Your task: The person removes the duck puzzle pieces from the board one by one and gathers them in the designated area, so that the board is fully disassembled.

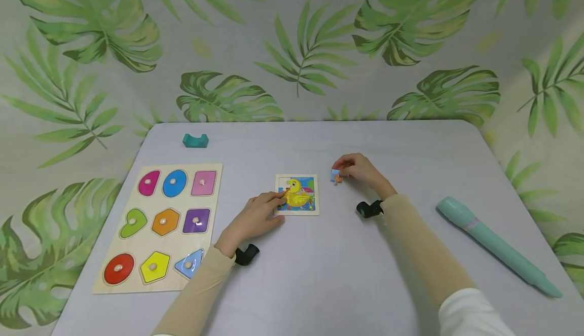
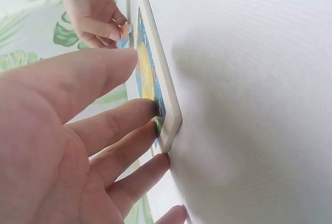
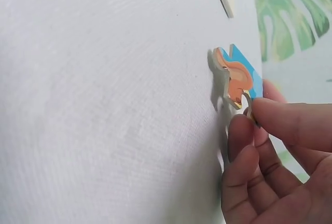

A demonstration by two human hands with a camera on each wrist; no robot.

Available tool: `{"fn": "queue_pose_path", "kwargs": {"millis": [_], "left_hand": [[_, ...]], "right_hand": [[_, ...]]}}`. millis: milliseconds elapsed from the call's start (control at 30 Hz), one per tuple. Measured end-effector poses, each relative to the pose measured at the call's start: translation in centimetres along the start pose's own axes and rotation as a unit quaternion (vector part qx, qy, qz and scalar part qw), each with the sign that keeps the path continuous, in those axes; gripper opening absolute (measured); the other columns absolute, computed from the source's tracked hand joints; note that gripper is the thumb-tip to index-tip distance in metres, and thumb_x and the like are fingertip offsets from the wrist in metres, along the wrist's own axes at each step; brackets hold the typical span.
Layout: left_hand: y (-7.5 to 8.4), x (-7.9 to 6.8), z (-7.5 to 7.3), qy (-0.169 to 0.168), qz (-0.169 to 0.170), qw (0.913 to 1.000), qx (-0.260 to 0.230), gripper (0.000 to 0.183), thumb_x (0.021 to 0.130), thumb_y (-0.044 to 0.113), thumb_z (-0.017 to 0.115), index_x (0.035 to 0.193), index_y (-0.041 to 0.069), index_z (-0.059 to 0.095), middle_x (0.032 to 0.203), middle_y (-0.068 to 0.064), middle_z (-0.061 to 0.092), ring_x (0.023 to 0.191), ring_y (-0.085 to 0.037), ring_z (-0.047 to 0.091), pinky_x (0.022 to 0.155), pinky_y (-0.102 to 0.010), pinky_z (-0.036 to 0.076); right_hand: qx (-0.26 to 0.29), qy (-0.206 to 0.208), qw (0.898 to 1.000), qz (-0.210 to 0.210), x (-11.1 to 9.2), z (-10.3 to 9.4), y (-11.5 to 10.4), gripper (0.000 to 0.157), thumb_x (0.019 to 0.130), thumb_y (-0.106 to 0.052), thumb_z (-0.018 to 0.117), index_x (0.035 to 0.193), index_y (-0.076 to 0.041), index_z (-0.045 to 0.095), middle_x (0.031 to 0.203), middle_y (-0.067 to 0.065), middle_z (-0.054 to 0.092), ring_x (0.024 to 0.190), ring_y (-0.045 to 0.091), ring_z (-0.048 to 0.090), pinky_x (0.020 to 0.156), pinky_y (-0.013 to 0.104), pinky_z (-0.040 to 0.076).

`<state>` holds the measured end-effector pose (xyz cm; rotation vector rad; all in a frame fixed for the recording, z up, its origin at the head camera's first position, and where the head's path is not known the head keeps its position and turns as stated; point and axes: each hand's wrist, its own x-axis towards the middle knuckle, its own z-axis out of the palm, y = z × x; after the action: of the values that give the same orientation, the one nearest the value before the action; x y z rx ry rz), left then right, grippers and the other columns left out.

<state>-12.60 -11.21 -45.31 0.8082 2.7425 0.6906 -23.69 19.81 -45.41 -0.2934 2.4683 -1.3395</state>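
Note:
A small square duck puzzle (image 1: 298,199) in a wooden frame lies mid-table, with a pale gap at its upper left. My left hand (image 1: 260,215) rests its fingertips on the puzzle's left side, fingers extended; the left wrist view shows them touching the picture and frame edge. To the right of the puzzle, my right hand (image 1: 360,170) pinches a blue and orange puzzle piece (image 3: 238,76) between thumb and fingers. The piece is just above or at the tabletop; I cannot tell whether it touches.
At left lies a wooden shape board (image 1: 175,245) with several colourful knobbed shapes, partly under the left forearm. A teal notched block (image 1: 195,141) is near the far edge. A long mint-green pen-shaped object (image 1: 497,247) lies at right. Leaf-patterned cloth (image 1: 301,62) hangs behind the table.

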Motion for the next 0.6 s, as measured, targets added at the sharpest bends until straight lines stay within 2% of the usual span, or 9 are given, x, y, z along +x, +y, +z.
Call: {"fn": "queue_pose_path", "kwargs": {"millis": [200,400,600], "left_hand": [[0.0,0.0,0.1,0.003,0.002,1.0,0.003,0.05,0.093,0.026,0.064,0.136,0.003,0.053,0.147,-0.007,0.041,0.132,-0.028,0.038,0.103,-0.052,0.03],[-0.1,0.2,0.3,0.011,0.009,0.9998,0.016,0.049,0.093,0.026,0.064,0.136,0.005,0.053,0.144,-0.008,0.043,0.13,-0.028,0.039,0.1,-0.053,0.032],[0.0,0.4,0.5,0.008,0.008,0.9997,0.022,0.048,0.094,0.026,0.062,0.138,0.009,0.052,0.142,-0.011,0.042,0.13,-0.03,0.036,0.1,-0.054,0.031]], "right_hand": [[-0.057,0.004,0.998,-0.011,0.2,0.4,0.0,0.019,0.085,0.003,0.06,0.101,0.002,0.07,0.087,0.008,0.063,0.073,0.018,0.051,0.065,0.028,0.043],[-0.143,0.024,0.989,-0.043,0.0,1.0,-0.3,0.016,0.083,0.002,0.062,0.095,-0.002,0.071,0.085,0.007,0.061,0.081,0.024,0.054,0.074,0.035,0.042],[-0.153,0.04,0.986,-0.057,-0.1,1.5,-0.6,0.014,0.083,0.005,0.062,0.093,-0.003,0.07,0.086,0.008,0.059,0.081,0.025,0.053,0.073,0.035,0.044]]}}
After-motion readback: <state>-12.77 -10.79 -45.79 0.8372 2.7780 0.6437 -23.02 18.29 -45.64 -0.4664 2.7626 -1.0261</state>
